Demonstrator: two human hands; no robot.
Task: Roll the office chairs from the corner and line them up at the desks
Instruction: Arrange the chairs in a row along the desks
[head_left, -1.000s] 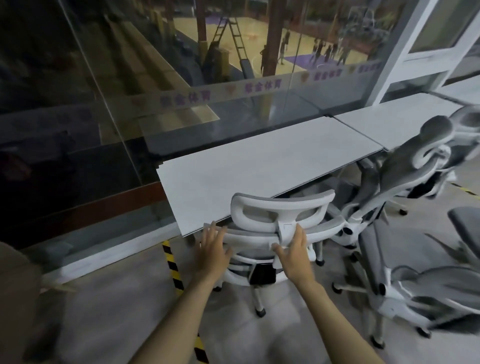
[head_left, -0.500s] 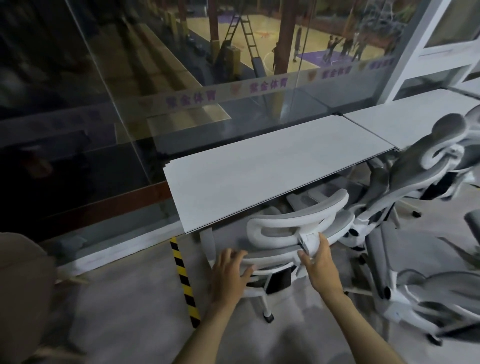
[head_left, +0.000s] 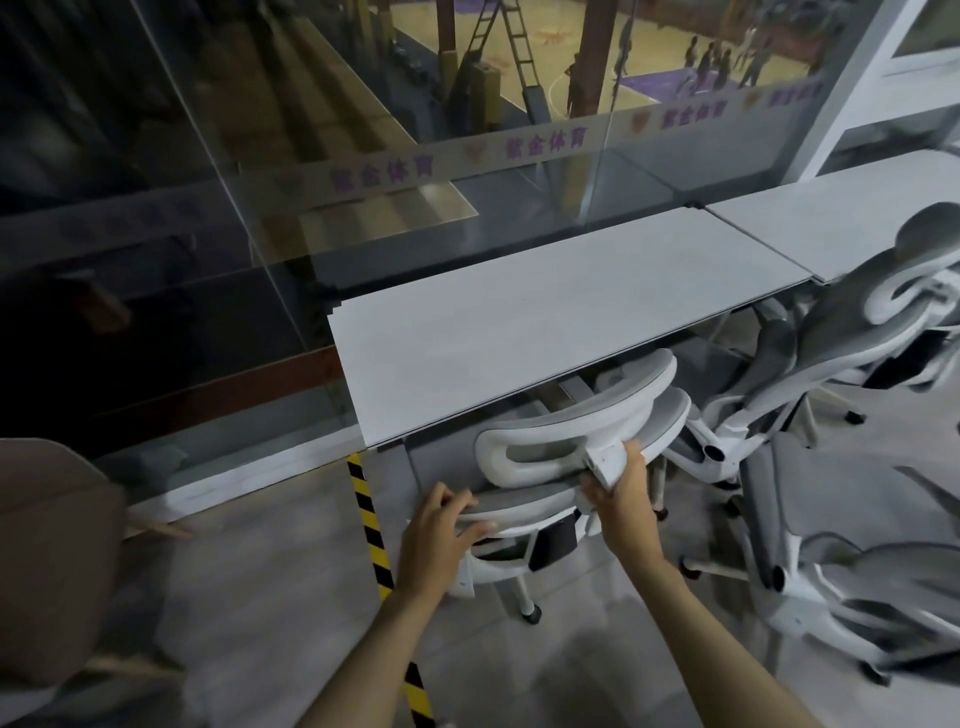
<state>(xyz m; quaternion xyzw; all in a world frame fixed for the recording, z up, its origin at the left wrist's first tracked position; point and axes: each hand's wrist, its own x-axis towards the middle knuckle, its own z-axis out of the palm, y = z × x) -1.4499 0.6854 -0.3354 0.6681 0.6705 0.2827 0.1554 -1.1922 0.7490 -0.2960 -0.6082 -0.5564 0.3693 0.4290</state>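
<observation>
A white-framed office chair (head_left: 566, 441) with grey mesh stands at the left white desk (head_left: 545, 322), its headrest at the desk's front edge and its seat under the top. My left hand (head_left: 441, 530) rests on the top of the chair's backrest, fingers curled over the edge. My right hand (head_left: 623, 493) grips the white bracket below the headrest. A second office chair (head_left: 841, 338) stands to the right at the adjoining desk (head_left: 831, 223). A third chair (head_left: 810, 561) lies close behind it on the right.
A glass wall (head_left: 260, 208) runs behind the desks. Yellow-black hazard tape (head_left: 371, 525) crosses the grey floor left of the chair. A brown chair back (head_left: 47, 561) stands at the left edge.
The chair has rolled forward, with its seat going under the desk and its headrest reaching the desk edge. Both hands moved forward with it, staying on the backrest and bracket.
</observation>
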